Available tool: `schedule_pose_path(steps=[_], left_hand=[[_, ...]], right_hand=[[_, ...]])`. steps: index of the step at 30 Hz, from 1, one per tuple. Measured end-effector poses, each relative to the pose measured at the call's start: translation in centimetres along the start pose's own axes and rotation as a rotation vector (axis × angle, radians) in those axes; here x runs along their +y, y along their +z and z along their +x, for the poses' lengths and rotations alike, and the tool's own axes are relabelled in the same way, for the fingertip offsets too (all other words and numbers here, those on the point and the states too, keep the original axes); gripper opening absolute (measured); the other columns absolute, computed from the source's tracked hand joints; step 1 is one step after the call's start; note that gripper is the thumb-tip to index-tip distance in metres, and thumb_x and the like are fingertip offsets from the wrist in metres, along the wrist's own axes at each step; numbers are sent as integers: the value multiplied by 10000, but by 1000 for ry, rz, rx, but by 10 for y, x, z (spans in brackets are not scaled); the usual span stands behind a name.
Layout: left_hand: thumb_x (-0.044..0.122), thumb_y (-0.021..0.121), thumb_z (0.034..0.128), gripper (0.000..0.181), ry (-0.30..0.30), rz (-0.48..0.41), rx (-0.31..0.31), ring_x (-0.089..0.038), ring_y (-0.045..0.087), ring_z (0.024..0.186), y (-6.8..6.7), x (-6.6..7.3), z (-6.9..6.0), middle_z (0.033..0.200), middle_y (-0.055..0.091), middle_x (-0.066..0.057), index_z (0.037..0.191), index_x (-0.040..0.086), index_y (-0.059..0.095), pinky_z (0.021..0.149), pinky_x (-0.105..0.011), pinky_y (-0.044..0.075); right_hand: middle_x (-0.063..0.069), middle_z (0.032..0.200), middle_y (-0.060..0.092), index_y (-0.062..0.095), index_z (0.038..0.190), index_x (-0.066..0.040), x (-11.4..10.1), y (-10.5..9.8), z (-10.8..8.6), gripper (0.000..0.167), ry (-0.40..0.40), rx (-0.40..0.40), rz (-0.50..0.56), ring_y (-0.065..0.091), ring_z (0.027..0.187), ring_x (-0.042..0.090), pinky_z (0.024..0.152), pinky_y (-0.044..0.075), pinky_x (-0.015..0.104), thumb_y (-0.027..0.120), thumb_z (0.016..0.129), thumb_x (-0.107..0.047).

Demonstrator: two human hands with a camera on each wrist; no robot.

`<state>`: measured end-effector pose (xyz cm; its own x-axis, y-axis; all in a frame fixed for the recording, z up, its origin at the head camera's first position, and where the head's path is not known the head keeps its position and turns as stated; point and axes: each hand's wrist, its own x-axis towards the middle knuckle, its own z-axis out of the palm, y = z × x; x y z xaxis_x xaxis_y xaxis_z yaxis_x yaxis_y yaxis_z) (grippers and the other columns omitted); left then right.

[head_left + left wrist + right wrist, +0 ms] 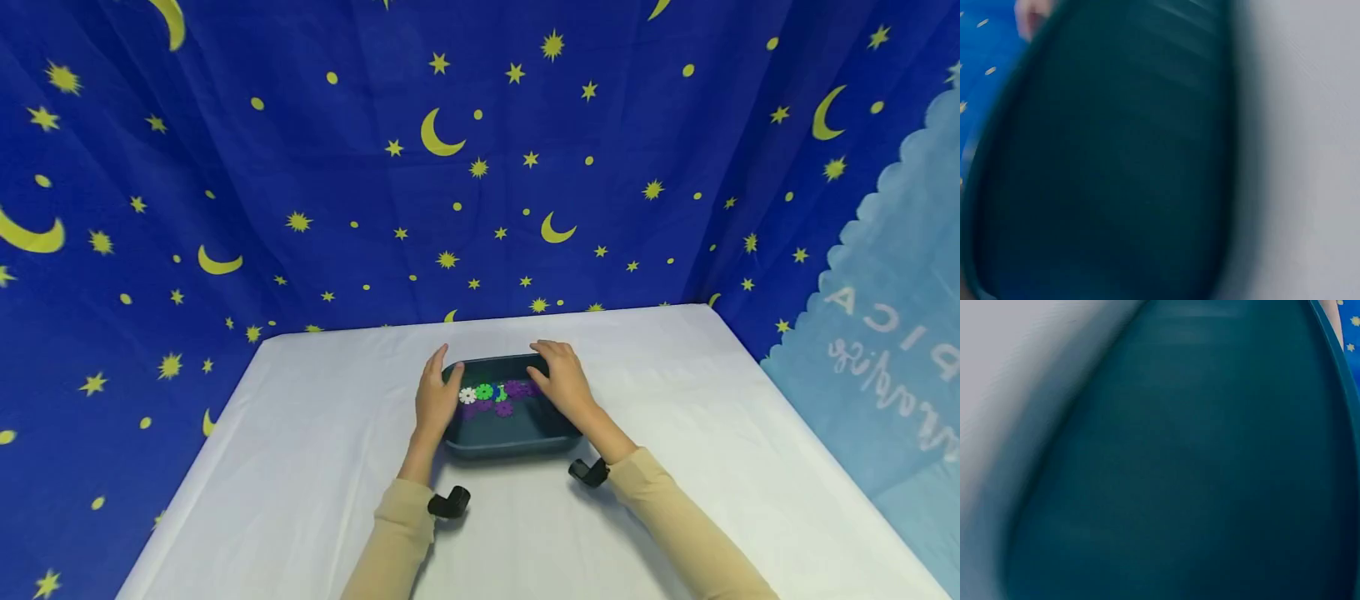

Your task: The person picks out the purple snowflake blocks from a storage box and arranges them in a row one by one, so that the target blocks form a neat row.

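Observation:
A dark teal tray (513,448) rests between the two hands. The left hand (437,403) grips its left side, the thumb over the rim and the fingers outside. The right hand (567,387) holds the far right part of the rim, thumb inward and fingers beyond the edge. Inside lie a white notched disc (468,396), a green one (484,392), a small blue-green piece (501,393) and several purple discs (504,409). The tray's rim (1233,125) fills much of the left wrist view, as does the rim (1349,381) in the right wrist view, both partly blurred.
A white cloth (322,450) covers the table. Behind it hangs a blue curtain (510,208) with yellow moons and stars, and a light blue cloth (885,333) with lettering is at the right. Black devices (450,503) sit at both wrists.

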<state>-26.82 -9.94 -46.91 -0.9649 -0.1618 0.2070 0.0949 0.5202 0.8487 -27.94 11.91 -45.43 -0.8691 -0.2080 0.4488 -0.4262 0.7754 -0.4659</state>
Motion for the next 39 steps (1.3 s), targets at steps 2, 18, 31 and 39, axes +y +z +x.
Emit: schedule_pose_path(steps=[2,18,31,39], left_hand=[[257,526,954,486,-62,-165,33,-368,445,1319,-2,-5,4,1411,487,-202,1396,62,473,1102,-526,370],[119,392,1001,445,-254,-883,-187,-251,202,1465,7,-39,12,1554,298,-110,1434,17,400,1228,-430,162],[181,387,1011,447,-228,-889,-166,-212,190,1476,13,-56,6,1556,310,-75,1429,26,416,1241,-381,115],[195,374,1018,452,-221,-892,-182,-208,230,1464,14,-53,8,1539,345,-81,1429,12,411,1235,-379,151]], right_hand=[[195,1190,639,621,1199,17,2,3,2,385,4,-2,87,563,1121,353,987,467,494,703,838,-88],[284,934,690,681,918,111,21,19,12,211,374,26,572,681,861,373,743,598,339,674,714,165],[257,887,710,692,917,117,20,28,5,279,410,-63,363,693,852,373,728,595,397,668,648,184],[208,889,726,707,915,76,22,26,8,314,434,-143,256,699,849,322,774,585,389,734,606,128]])
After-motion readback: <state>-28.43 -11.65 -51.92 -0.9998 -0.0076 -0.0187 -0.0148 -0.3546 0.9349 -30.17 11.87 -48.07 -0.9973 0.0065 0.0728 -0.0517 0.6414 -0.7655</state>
